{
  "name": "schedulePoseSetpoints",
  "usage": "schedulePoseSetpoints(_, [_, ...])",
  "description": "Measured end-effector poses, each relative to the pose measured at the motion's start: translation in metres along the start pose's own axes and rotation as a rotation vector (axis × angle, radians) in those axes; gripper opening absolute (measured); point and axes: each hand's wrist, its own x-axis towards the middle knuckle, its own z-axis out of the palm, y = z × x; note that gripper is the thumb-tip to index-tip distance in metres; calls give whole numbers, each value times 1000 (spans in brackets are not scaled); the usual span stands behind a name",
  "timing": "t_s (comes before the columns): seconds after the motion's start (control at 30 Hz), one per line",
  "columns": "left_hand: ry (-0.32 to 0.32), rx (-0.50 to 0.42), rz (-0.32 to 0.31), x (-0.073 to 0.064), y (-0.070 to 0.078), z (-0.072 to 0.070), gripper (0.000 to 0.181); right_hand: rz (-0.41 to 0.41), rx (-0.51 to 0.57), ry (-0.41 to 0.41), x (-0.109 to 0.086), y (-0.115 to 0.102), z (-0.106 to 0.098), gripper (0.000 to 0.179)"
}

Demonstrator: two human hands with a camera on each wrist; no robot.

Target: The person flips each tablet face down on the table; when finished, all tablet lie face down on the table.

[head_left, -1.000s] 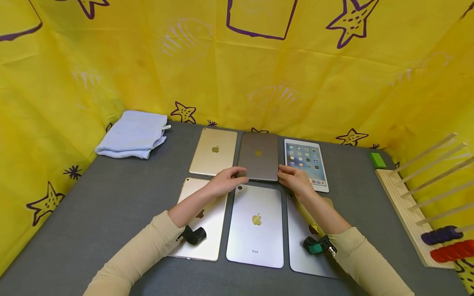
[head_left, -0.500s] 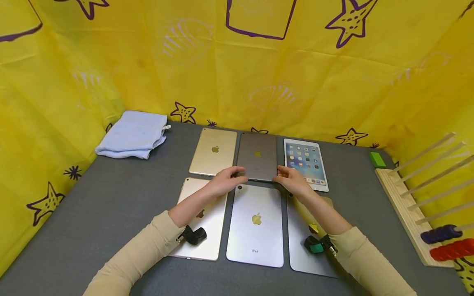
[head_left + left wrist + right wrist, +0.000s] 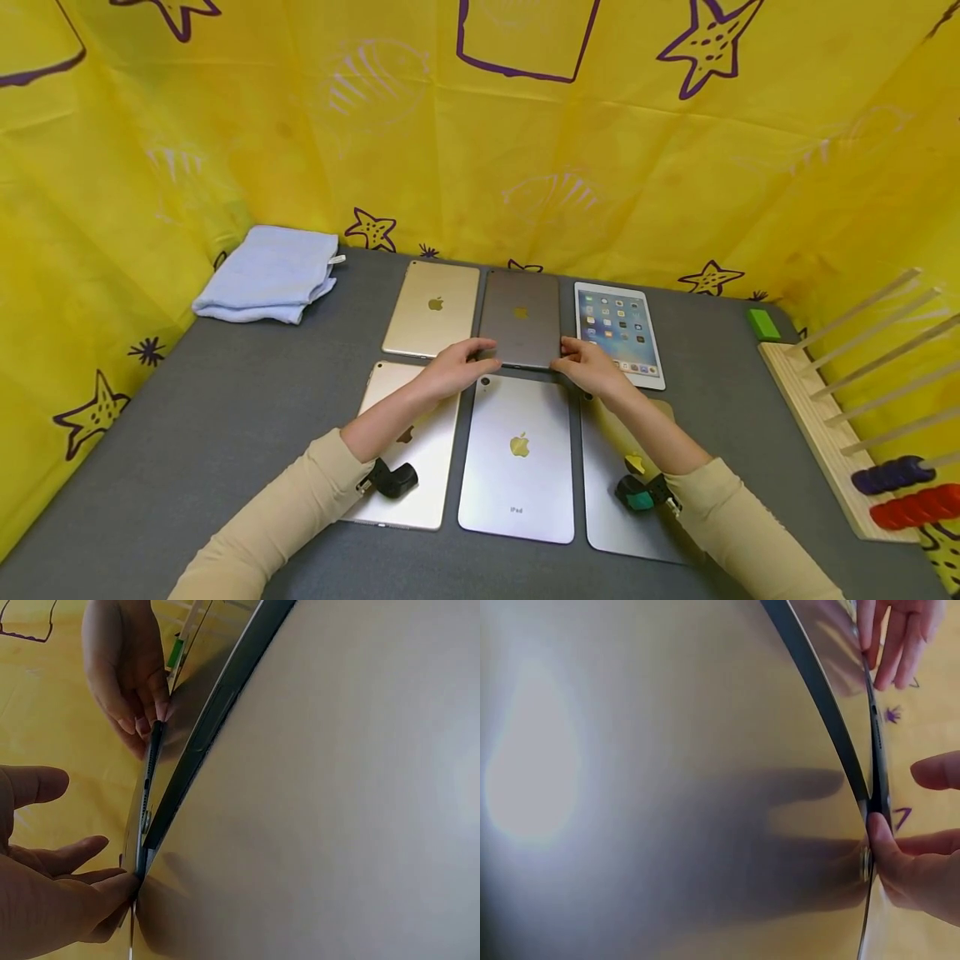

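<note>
A dark grey iPad [image 3: 519, 340] lies face down in the far row on the grey table. At its lower left corner, the fingers of my left hand [image 3: 454, 368] touch the edge; in the left wrist view that hand's thumb [image 3: 37, 784] stands off it. Fingers of my right hand [image 3: 596, 372] touch the lower right corner, its thumb [image 3: 936, 771] apart from it in the right wrist view. Beside it lie a gold iPad [image 3: 435, 329] on the left and a white tablet [image 3: 617, 329] showing app icons on the right.
Nearer, a pale gold tablet [image 3: 412, 500], a silver iPad [image 3: 517, 483] and another silver tablet [image 3: 611, 512] lie face down under or between the forearms. A folded blue cloth [image 3: 270, 267], wooden rod rack [image 3: 813, 433] with beads and green block [image 3: 764, 323] stand outward.
The dark grey iPad has shifted slightly left since one second ago. My right hand has moved a little left with it; my left hand has stayed nearly still.
</note>
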Motion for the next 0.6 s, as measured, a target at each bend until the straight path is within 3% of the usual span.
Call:
schedulePoseSetpoints(0.3, [-7,-8,3,-1,3,1,47,-28,-48,-7,-6,-2,-5,59])
schedulePoseSetpoints(0.6, [62,35,89,1,10,8,35,1,74,49,-12,7,-19,46])
